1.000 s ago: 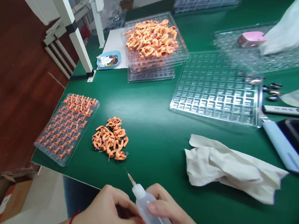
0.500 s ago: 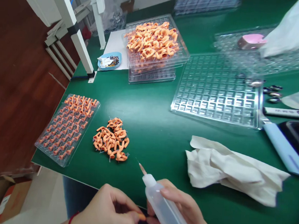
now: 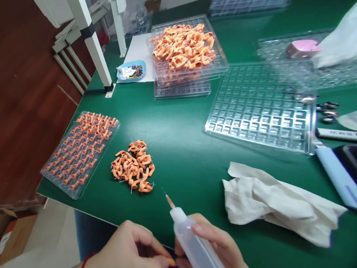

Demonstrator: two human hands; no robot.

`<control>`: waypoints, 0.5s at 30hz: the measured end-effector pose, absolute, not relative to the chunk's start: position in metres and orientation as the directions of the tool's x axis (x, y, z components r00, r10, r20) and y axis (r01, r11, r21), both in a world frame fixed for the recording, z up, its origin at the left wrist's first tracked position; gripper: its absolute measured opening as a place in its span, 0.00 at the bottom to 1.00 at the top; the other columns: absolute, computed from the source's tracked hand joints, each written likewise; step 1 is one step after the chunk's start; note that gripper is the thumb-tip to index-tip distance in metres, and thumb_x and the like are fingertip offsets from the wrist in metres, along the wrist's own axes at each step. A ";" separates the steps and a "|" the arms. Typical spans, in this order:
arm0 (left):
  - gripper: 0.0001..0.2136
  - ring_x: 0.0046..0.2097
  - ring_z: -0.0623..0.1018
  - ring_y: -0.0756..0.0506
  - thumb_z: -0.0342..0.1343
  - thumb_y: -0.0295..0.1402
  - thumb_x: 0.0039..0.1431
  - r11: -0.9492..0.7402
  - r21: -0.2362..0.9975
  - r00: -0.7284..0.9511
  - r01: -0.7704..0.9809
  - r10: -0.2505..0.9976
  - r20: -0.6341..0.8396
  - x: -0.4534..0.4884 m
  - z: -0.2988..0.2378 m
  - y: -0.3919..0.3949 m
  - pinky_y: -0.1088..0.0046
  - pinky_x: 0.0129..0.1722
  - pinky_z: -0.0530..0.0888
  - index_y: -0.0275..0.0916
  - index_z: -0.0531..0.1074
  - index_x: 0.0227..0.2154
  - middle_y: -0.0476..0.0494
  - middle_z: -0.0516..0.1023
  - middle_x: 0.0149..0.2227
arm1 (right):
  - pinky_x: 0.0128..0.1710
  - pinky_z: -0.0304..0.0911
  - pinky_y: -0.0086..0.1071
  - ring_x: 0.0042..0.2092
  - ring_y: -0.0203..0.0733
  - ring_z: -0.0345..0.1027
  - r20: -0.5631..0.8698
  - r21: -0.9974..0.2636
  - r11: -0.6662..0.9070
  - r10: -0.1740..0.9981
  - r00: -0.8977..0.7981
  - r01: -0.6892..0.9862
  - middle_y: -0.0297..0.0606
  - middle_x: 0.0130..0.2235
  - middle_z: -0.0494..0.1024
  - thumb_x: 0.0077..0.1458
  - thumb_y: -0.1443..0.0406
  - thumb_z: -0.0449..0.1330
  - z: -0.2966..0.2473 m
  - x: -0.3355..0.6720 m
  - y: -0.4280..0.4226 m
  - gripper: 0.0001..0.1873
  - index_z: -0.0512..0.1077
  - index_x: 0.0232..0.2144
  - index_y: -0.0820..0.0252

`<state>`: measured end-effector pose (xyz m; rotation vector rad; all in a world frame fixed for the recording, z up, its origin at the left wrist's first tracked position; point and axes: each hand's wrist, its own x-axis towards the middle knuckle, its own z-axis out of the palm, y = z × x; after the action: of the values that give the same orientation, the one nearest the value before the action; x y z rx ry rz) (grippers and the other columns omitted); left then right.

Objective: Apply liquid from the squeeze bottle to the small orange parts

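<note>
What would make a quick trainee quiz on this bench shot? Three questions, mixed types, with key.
1. Which hand holds the squeeze bottle? A) left only B) right only C) both
2. True or false: the orange pieces in the tray at the left of the green bench are set out in rows.
3. Fill in the colour: the small dish beside the stacked trays is ____.

Key:
1. B, the right hand; the left hand pinches a small orange piece.
2. True.
3. Blue.
</note>
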<state>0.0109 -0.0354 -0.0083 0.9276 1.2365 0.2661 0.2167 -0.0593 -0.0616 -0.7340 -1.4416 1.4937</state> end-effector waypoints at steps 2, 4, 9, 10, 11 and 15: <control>0.10 0.25 0.69 0.51 0.64 0.32 0.46 0.551 0.768 0.384 0.326 0.666 -0.640 0.011 -0.008 -0.036 0.77 0.25 0.62 0.33 0.86 0.30 0.45 0.77 0.23 | 0.39 0.74 0.32 0.40 0.40 0.72 0.143 -0.979 0.061 0.886 -0.441 -0.195 0.39 0.47 0.63 0.70 0.64 0.52 -0.065 0.219 -0.061 0.25 0.51 0.63 0.32; 0.09 0.26 0.70 0.51 0.65 0.31 0.46 0.535 0.787 0.394 0.308 0.681 -0.617 0.010 -0.008 -0.036 0.77 0.26 0.63 0.34 0.86 0.30 0.44 0.78 0.24 | 0.40 0.75 0.31 0.41 0.40 0.72 0.132 -0.976 0.038 0.884 -0.449 -0.213 0.38 0.48 0.63 0.70 0.63 0.53 -0.066 0.219 -0.062 0.25 0.52 0.63 0.31; 0.13 0.24 0.72 0.51 0.66 0.38 0.48 0.681 0.715 0.368 0.156 0.632 -0.682 0.011 -0.010 -0.038 0.76 0.28 0.68 0.32 0.85 0.30 0.45 0.77 0.22 | 0.41 0.71 0.20 0.39 0.33 0.72 0.122 -0.961 0.029 0.936 -0.330 -0.273 0.34 0.45 0.69 0.71 0.62 0.54 -0.058 0.214 -0.059 0.23 0.56 0.62 0.33; 0.13 0.24 0.72 0.51 0.66 0.39 0.48 0.690 0.709 0.373 0.147 0.625 -0.686 0.011 -0.010 -0.038 0.76 0.29 0.68 0.31 0.85 0.30 0.45 0.77 0.22 | 0.41 0.70 0.20 0.39 0.32 0.72 0.116 -0.963 0.026 0.939 -0.325 -0.267 0.34 0.45 0.69 0.71 0.61 0.55 -0.058 0.213 -0.059 0.22 0.56 0.62 0.33; 0.14 0.25 0.72 0.51 0.67 0.39 0.48 0.691 0.708 0.378 0.146 0.622 -0.685 0.011 -0.010 -0.038 0.76 0.29 0.69 0.31 0.85 0.30 0.45 0.77 0.22 | 0.40 0.70 0.20 0.38 0.32 0.71 0.115 -0.965 0.028 0.939 -0.325 -0.260 0.34 0.44 0.70 0.70 0.62 0.55 -0.058 0.212 -0.059 0.22 0.56 0.62 0.33; 0.11 0.26 0.73 0.51 0.66 0.36 0.51 0.635 0.752 0.418 0.177 0.643 -0.641 0.008 -0.012 -0.037 0.76 0.29 0.68 0.32 0.85 0.30 0.44 0.78 0.24 | 0.39 0.71 0.23 0.39 0.35 0.71 0.102 -0.970 0.008 0.920 -0.377 -0.243 0.35 0.45 0.68 0.70 0.63 0.55 -0.068 0.216 -0.062 0.24 0.57 0.62 0.34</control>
<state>0.0082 -0.0371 -0.0119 0.8707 1.1310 0.3444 0.2158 -0.0615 -0.0675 -0.7720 -1.3272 1.5514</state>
